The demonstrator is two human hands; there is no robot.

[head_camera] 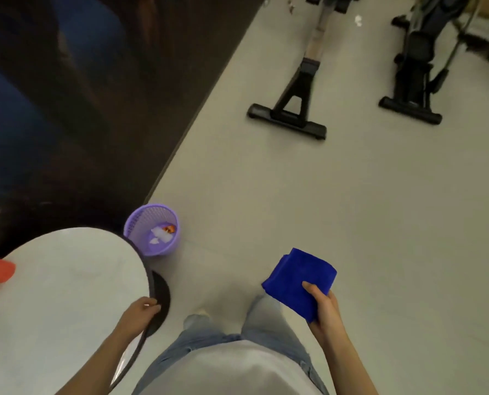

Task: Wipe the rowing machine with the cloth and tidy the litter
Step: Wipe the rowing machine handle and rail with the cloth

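One cloth (300, 280): it was held low on the right, well apart from the rower (303, 81); it was seen folded, thick and deep blue.
Cloth feel: it was judged soft, light and floppy, not slippery and not easy to break; it was best gripped at a folded edge so the folds were kept shut.
Right hand (323, 309): its thumb was pressed on top of the cloth and its fingers were tucked under, clamped on one corner.
Left hand (140, 309): its fingers were bent over the table (66, 295) edge.
Rower look: it was stood far ahead on the pale floor (294, 195), black foot nearest, pale rail behind; it was judged hard and heavy.
Litter (358, 20): small white scraps were seen near the rower's far end; they were judged light enough to be pinched up.
Bin (140, 220): purple mesh, set just beside the table, with scraps inside.
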